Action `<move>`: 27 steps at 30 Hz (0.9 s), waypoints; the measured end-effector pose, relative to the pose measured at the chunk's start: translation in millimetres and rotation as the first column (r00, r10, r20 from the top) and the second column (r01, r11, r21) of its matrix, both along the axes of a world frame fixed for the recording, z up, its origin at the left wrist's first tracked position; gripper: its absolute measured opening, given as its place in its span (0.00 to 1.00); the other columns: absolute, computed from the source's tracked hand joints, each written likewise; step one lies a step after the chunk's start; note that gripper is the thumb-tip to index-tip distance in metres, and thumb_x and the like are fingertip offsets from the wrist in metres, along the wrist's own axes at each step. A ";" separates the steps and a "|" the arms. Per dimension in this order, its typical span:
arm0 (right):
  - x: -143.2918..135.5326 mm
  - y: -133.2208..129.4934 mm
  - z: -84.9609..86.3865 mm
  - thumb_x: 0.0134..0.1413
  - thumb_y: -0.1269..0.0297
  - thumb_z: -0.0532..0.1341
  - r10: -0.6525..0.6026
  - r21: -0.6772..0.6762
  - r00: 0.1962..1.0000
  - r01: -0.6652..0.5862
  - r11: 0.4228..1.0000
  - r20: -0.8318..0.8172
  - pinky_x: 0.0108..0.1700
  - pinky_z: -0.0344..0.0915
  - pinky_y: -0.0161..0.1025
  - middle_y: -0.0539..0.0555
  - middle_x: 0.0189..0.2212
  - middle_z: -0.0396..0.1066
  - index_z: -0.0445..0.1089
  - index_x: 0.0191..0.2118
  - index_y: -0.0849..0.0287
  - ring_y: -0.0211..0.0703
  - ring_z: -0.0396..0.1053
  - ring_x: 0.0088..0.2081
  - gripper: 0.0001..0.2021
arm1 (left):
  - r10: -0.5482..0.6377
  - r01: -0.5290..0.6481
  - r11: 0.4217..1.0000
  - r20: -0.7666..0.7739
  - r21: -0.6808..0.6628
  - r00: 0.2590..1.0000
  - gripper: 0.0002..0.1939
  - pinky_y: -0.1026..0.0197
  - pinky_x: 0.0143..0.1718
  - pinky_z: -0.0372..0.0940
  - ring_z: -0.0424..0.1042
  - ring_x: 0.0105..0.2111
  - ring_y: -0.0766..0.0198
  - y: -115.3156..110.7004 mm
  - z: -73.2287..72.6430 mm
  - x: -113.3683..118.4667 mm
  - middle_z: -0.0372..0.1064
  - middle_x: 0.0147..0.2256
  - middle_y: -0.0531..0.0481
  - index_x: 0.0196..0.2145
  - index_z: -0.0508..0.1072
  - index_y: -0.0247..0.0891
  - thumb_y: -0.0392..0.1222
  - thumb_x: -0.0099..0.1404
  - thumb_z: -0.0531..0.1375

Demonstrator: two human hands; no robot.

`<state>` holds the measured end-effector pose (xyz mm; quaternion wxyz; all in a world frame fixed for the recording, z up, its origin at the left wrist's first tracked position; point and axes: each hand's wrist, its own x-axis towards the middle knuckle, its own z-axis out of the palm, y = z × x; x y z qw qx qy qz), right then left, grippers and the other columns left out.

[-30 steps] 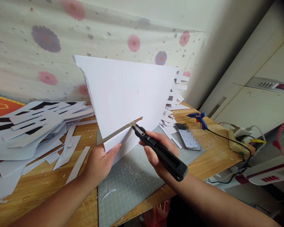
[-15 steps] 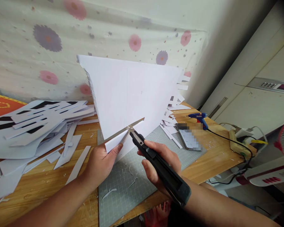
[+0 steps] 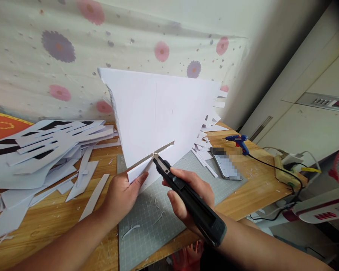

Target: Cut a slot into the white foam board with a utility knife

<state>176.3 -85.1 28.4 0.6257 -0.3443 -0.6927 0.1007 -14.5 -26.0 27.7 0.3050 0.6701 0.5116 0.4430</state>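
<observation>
A large white foam board (image 3: 158,109) stands tilted up above the grey cutting mat (image 3: 142,241), with a long slot across its lower part. My left hand (image 3: 127,192) grips the board's lower left edge, thumb on the strip below the slot. Wrapped around a black utility knife (image 3: 194,199), my right hand (image 3: 193,188) holds the blade at the slot, near its middle. The blade tip is partly hidden at the cut. Thin white shavings (image 3: 131,230) lie on the mat.
Cut white board pieces (image 3: 59,150) are piled at the left on the wooden table (image 3: 59,244). To the right lie a phone (image 3: 227,165), a blue glue gun (image 3: 238,142) with a black cord, and a power strip (image 3: 282,173). A flowered curtain (image 3: 130,45) hangs behind.
The board has shifted slightly to the right and tilted a little in view. The knife stays at the slot, its handle a touch further left and lower. Both hands keep their hold.
</observation>
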 end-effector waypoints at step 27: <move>-7.0 -2.1 0.7 0.57 0.67 0.64 0.017 0.033 0.999 -0.018 0.999 0.043 0.36 0.78 0.35 0.52 0.36 0.81 0.70 0.56 0.53 0.41 0.80 0.31 0.20 | -0.041 0.041 0.999 0.018 -0.003 0.999 0.22 0.57 0.36 0.71 0.77 0.31 0.52 -2.8 5.4 1.2 0.77 0.27 0.49 0.31 0.78 0.40 0.62 0.62 0.59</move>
